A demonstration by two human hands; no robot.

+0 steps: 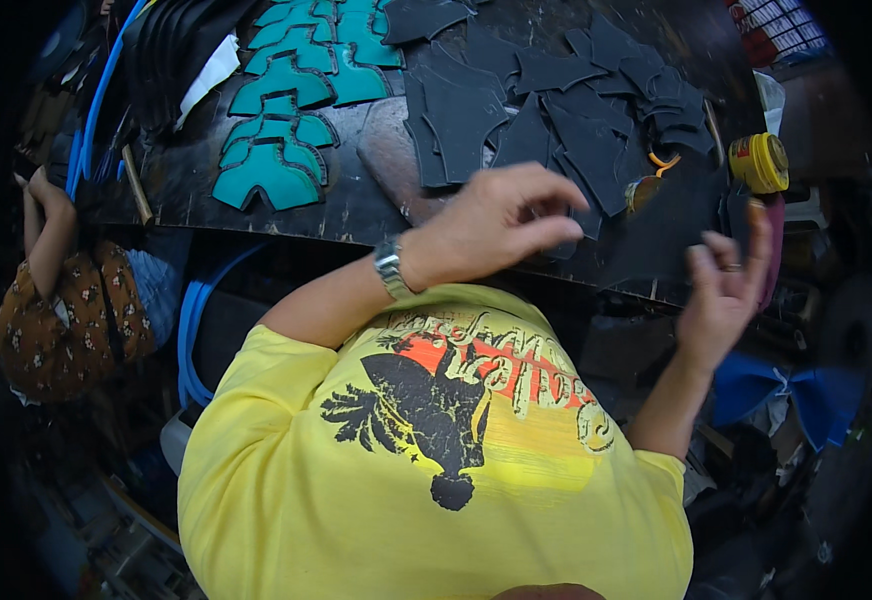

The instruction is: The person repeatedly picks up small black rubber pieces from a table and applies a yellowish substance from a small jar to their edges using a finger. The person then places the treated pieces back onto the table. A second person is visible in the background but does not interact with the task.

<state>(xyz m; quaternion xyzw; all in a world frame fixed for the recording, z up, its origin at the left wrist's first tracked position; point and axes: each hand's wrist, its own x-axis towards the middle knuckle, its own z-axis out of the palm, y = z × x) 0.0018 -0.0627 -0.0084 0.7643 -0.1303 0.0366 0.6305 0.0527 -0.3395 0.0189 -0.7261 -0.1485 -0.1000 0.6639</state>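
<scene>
Yellow shirt (436, 430) was pictured below black pieces (461, 125), apparently heaped for easy reach; left hand (501, 220) was held with fingers parted; right hand's (721, 300) hold could not be told.

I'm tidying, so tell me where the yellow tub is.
In the head view, the yellow tub is by the right edge of the table, above the right hand.

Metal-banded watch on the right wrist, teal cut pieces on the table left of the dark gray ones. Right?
Wrong wrist: the head view shows the metal-banded watch on the left hand's wrist. Teal cut pieces left of the dark gray ones on the table is correct.
</scene>
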